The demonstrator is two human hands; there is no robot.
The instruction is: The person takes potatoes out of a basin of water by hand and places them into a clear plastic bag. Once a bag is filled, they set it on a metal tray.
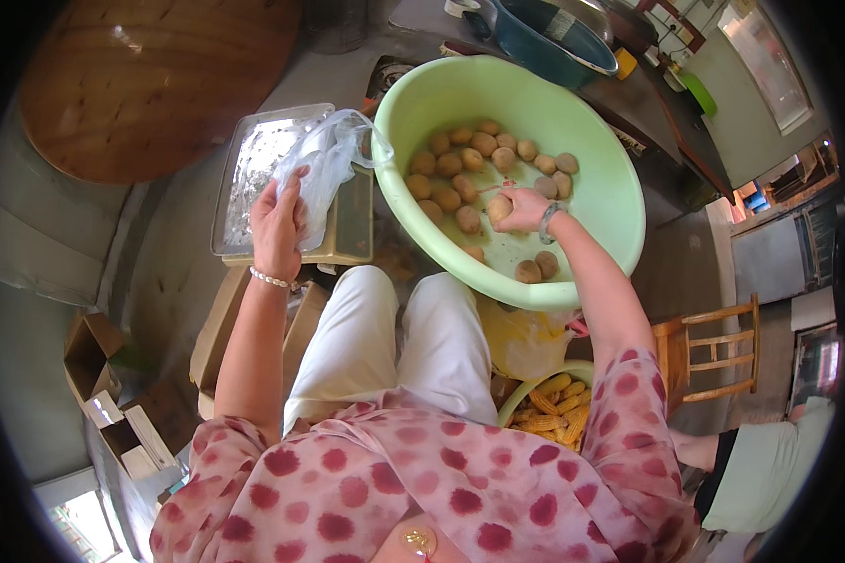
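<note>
My left hand (pixel 279 224) grips a thin clear plastic bag (pixel 324 172) above a scale (pixel 352 218) with a shiny metal tray (pixel 260 165). The bag's handles trail over the rim of a large light-green plastic tub (pixel 609 169). Inside the tub, my right hand (pixel 524 210) has its fingers around a potato (pixel 499 209). Many more potatoes (pixel 484 143) lie on the tub's bottom, most of them on its left and far side, with a few at the near side. Whether the bag holds anything cannot be told.
Corn cobs (pixel 553 415) fill a container below the tub, beside a yellowish bag (pixel 524 338). Open cardboard boxes (pixel 95 355) stand at left. A round wooden tabletop (pixel 155 77) is upper left, a blue-green basin (pixel 542 42) upper right, a wooden chair (pixel 718 348) right. Another person's leg (pixel 697 449) shows lower right.
</note>
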